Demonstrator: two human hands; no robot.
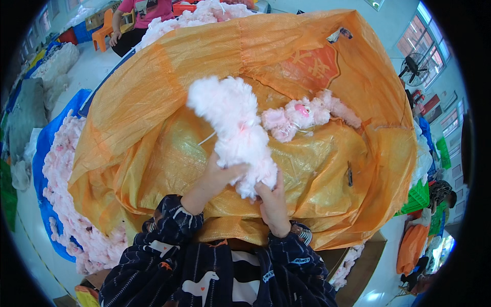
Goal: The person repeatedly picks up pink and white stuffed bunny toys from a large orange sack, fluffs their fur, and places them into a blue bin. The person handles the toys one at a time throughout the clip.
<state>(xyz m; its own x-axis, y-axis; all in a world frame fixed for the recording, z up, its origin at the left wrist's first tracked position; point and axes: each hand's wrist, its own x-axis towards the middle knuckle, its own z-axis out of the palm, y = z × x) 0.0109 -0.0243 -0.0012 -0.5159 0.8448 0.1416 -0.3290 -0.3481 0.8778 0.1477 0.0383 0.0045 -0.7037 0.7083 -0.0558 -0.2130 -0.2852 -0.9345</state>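
Both my hands grip a fluffy pale pink plush piece over an orange woven sack. My left hand is closed on its lower left side, and my right hand pinches its lower right end. A thin white strand sticks out from its left side. Just right of it, a second pink plush toy lies on the sack, with a bright pink patch on it. A small dark slim tool lies on the sack to the right; its kind is unclear.
The orange woven sack covers the work surface in folds. Pink plush pieces heap in a blue bag at left, and more plush piles behind. A person in a pink top sits at the far left near an orange chair.
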